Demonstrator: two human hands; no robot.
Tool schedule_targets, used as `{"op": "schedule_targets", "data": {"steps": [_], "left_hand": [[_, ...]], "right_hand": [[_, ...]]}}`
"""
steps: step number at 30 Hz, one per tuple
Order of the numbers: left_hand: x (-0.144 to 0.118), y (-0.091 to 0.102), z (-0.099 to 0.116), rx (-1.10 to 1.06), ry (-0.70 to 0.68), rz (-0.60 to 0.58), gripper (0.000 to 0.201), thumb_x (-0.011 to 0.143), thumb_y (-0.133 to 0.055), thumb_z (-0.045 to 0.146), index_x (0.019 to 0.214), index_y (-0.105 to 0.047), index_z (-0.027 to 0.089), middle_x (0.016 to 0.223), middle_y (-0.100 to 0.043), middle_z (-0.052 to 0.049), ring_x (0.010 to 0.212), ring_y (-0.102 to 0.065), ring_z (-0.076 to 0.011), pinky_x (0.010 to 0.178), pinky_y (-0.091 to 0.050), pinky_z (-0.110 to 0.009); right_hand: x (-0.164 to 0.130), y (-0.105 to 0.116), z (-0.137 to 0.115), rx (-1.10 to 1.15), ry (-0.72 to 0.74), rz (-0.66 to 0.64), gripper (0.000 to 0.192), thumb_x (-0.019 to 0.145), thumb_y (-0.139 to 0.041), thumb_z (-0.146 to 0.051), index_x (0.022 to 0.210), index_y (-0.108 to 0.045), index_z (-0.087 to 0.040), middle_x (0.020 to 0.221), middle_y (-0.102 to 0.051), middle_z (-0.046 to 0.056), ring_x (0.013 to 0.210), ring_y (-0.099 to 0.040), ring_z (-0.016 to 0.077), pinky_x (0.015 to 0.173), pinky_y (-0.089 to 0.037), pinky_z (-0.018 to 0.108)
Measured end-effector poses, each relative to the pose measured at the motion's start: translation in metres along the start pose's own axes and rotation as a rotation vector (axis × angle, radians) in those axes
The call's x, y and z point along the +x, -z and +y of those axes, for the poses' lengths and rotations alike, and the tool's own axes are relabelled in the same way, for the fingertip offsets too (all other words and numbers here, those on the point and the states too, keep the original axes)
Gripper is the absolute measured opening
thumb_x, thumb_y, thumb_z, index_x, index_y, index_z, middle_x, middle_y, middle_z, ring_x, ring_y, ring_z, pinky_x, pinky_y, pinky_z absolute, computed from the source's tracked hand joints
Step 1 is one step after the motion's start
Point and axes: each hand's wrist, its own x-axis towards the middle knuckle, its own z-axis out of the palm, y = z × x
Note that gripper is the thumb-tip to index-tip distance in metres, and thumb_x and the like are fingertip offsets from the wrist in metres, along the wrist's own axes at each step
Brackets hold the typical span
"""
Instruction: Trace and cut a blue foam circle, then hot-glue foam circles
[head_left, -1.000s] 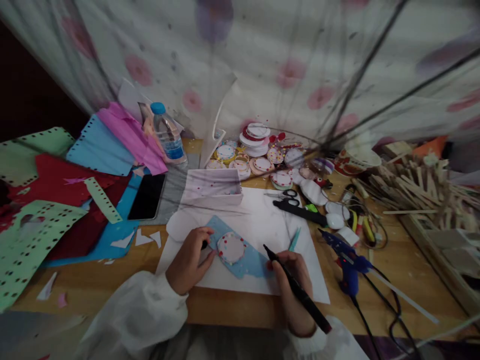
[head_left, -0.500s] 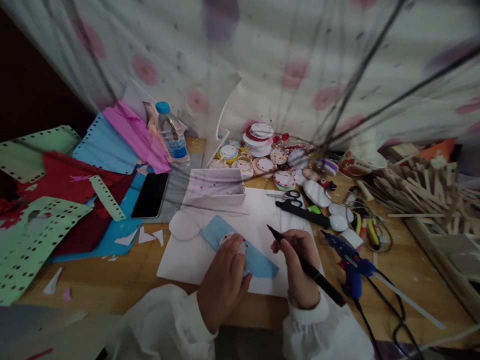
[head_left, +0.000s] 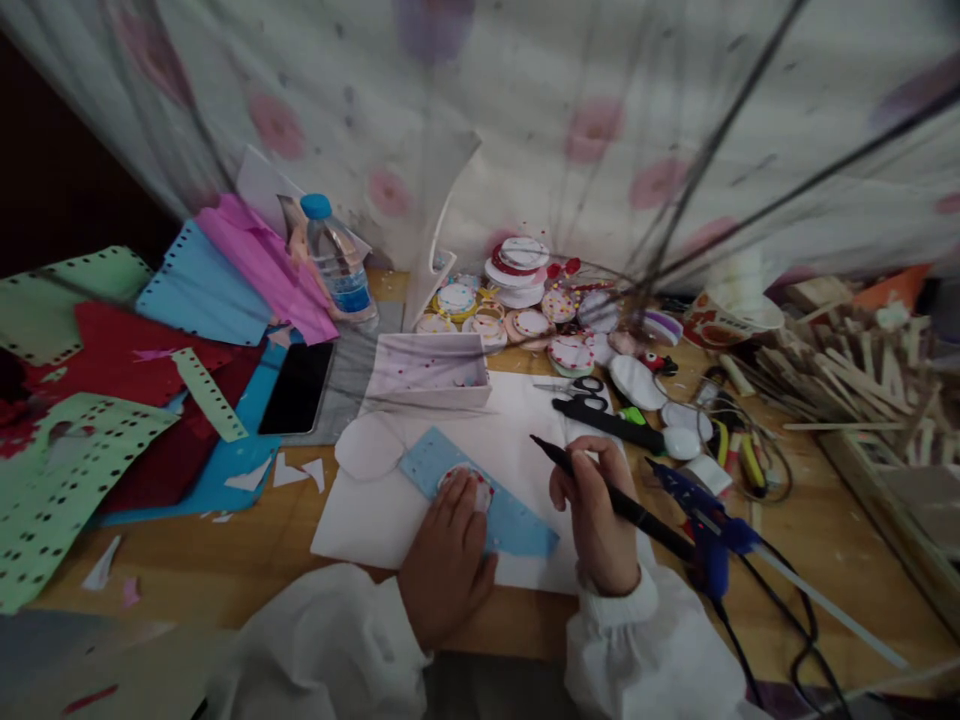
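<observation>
My left hand (head_left: 451,560) lies with its fingers stretched out flat over a small white disc (head_left: 484,492) dotted with red, pressing it onto a blue paper strip (head_left: 517,530). Part of the disc is hidden under the fingers. The strip rests slantwise on a white sheet (head_left: 375,530). In my right hand (head_left: 600,510) a black marker pen (head_left: 628,508) is gripped, its tip pointing up and left, above the sheet. To the left of the strip lies a plain white paper circle (head_left: 367,446).
Behind the strip stands a white box (head_left: 433,392). Scissors (head_left: 589,388) and a blue glue gun (head_left: 709,535) with cords lie to the right, near piled wooden sticks (head_left: 862,370). A phone (head_left: 298,388), water bottle (head_left: 341,265) and coloured sheets (head_left: 112,430) are leftward.
My left fingers have straightened and flattened over the disc. My right hand has lifted slightly, and the pen has tilted flatter. The view has shifted slightly.
</observation>
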Motion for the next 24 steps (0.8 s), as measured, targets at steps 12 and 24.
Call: {"op": "schedule_targets", "data": {"steps": [12,24], "left_hand": [[-0.002,-0.004,0.004,-0.074,0.036,-0.024,0.068,0.068,-0.06,0.057,0.111,-0.057,0.003,0.139,-0.04,-0.028,0.137,-0.02,-0.043,0.109,-0.024,-0.06],[-0.004,-0.012,0.003,-0.132,0.071,0.001,0.064,0.069,-0.058,0.06,0.107,-0.059,0.007,0.125,-0.051,-0.024,0.128,-0.035,-0.0429,0.108,-0.026,-0.06]], "right_hand": [[0.03,-0.068,0.042,-0.192,-0.077,-0.459,0.028,0.081,-0.058,-0.043,0.082,-0.064,-0.016,0.071,-0.063,0.002,0.061,-0.055,0.0131,0.055,-0.046,0.026],[0.022,-0.069,0.057,-0.463,0.023,-0.502,0.025,0.084,-0.056,-0.041,0.087,-0.066,-0.018,0.072,-0.067,0.002,0.061,-0.059,0.0151,0.057,-0.049,0.026]]}}
